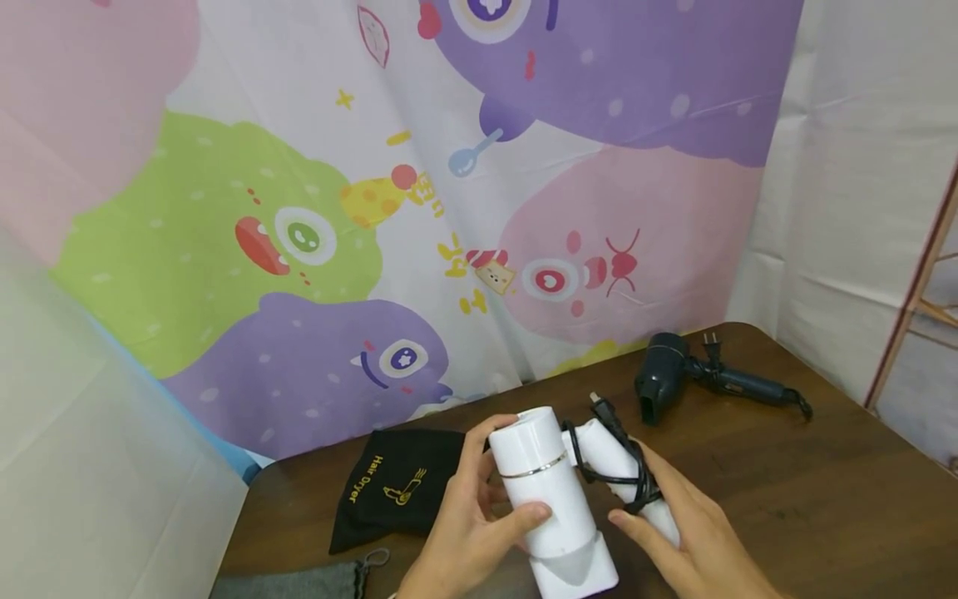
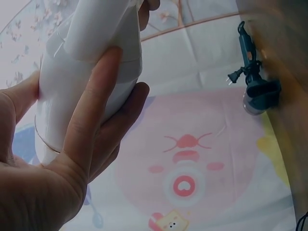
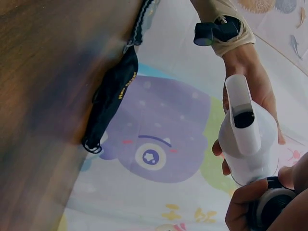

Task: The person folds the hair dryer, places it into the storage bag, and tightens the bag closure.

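The white dryer (image 1: 550, 507) is held up in both hands, over the near part of the brown table (image 1: 823, 499). In the head view its barrel's long axis slants from upper left to lower right, with the round end away from the wearer and the nozzle (image 1: 587, 574) pointing down toward the bottom edge. The handle (image 1: 602, 453) also slants down to the right, spreading away from the barrel's side. The left hand (image 1: 475, 520) is clamped round the barrel, its thumb on the top face; the right hand (image 1: 696, 532) is clamped on the handle, its thumb curled to the near side. The black cord (image 1: 645, 482) wraps the handle, its plug (image 1: 604, 408) pointing away, and this wrapping is plain only in the head view. The left wrist view shows the fingers bent along the barrel's underside, mostly hidden from the head. The right wrist view looks into the nozzle's dark slot (image 3: 243, 119) and catches a black camera (image 3: 216, 32) strapped over the left sleeve (image 3: 243, 36). The head view alone shows the gold drawing on the black pouch (image 1: 400, 491); the dark dryer (image 1: 662, 374) lies well apart, at the far right.
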Demonstrator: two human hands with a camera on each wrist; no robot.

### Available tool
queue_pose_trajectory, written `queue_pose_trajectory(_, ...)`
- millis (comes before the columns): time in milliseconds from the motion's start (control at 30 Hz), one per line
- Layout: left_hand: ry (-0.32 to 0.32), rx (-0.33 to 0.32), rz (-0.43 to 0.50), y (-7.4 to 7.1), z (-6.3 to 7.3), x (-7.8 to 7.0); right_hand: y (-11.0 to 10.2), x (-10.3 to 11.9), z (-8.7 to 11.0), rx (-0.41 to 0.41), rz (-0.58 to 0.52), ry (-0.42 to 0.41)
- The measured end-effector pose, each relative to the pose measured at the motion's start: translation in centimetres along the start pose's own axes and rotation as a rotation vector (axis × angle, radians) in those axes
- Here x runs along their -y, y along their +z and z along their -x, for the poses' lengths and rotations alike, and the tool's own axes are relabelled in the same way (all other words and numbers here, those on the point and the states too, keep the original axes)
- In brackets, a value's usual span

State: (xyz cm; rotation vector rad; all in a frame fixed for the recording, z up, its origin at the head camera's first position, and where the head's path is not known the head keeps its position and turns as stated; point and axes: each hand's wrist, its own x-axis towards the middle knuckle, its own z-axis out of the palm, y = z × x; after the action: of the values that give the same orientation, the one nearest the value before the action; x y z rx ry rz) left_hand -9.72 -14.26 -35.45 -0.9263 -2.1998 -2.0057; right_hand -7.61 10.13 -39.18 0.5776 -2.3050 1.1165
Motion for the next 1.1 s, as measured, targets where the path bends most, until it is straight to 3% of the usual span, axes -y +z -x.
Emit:
queue_pose_trajectory(100,-0.006,-0.005,0.014,0.2,0.0,0.1,0.1,0.1,0.2,-0.002,-0.004,0.036)
queue_pose_trajectory(267,0.036,-0.007,0.02,0.5,-0.1,0.4,0.3,0.2,0.4,-0.004,-0.013,0.086)
queue_pose_trajectory(467,0.028,-0.028,0.029,1.0,-0.1,0.5,0.3,0.3,0.4,0.019,-0.05,0.129)
queue_pose_trajectory(833,-0.06,-0.061,0.066,1.6,0.1,0.6,0.4,0.2,0.4,-0.007,-0.049,0.106)
queue_pose_trajectory(1100,-0.021,-0.125,0.131,2.9,0.1,1.2,0.4,0.1,0.4,0.01,-0.102,0.055)
